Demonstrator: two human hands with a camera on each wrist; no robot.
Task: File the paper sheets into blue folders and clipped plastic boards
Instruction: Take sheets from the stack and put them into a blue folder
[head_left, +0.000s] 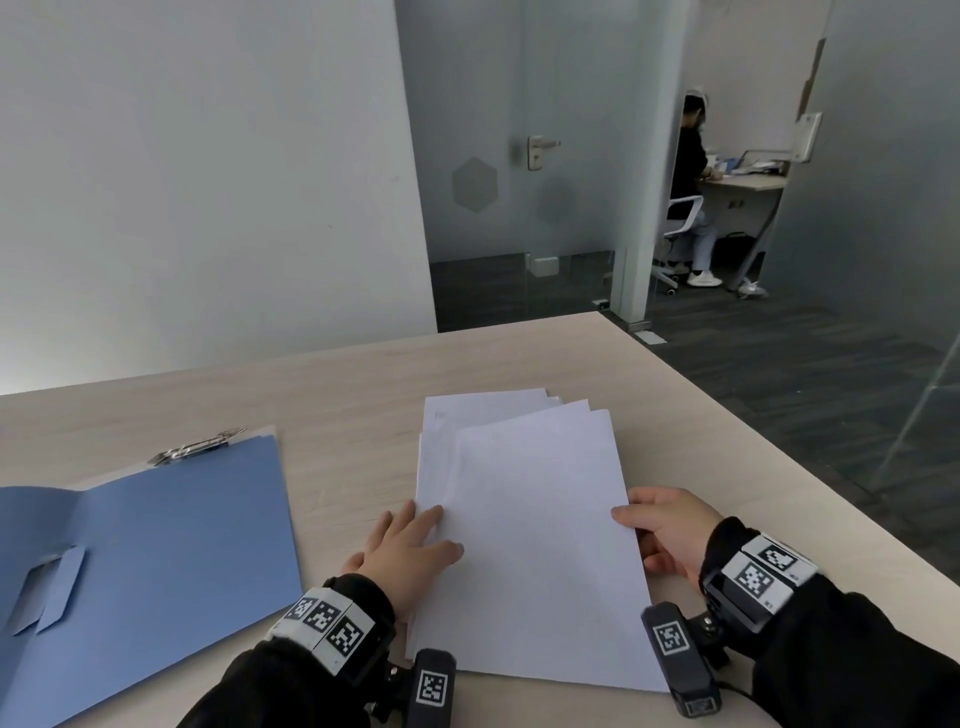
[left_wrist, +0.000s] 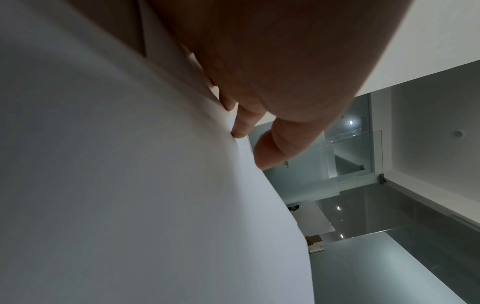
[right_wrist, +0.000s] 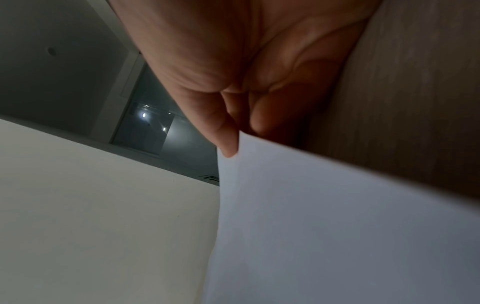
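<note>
A loose stack of white paper sheets (head_left: 519, 493) lies fanned on the wooden table (head_left: 337, 384). My left hand (head_left: 415, 535) rests on the stack's left edge with straight fingers (left_wrist: 241, 127) touching the paper (left_wrist: 130, 185). At the top sheet's right edge my right hand (head_left: 649, 530) pinches the sheet, thumb on top and fingers underneath; in the right wrist view the thumb (right_wrist: 226, 142) meets the sheet (right_wrist: 337, 226). An open blue folder (head_left: 182, 545) lies to the left. Behind it the metal clip (head_left: 197, 448) of a clear plastic board sticks out.
The table's right edge (head_left: 779, 452) runs diagonally close to my right hand, with dark carpet beyond. A white wall stands behind the table. Past a glass partition and door (head_left: 540, 150), another person (head_left: 691, 171) sits at a desk.
</note>
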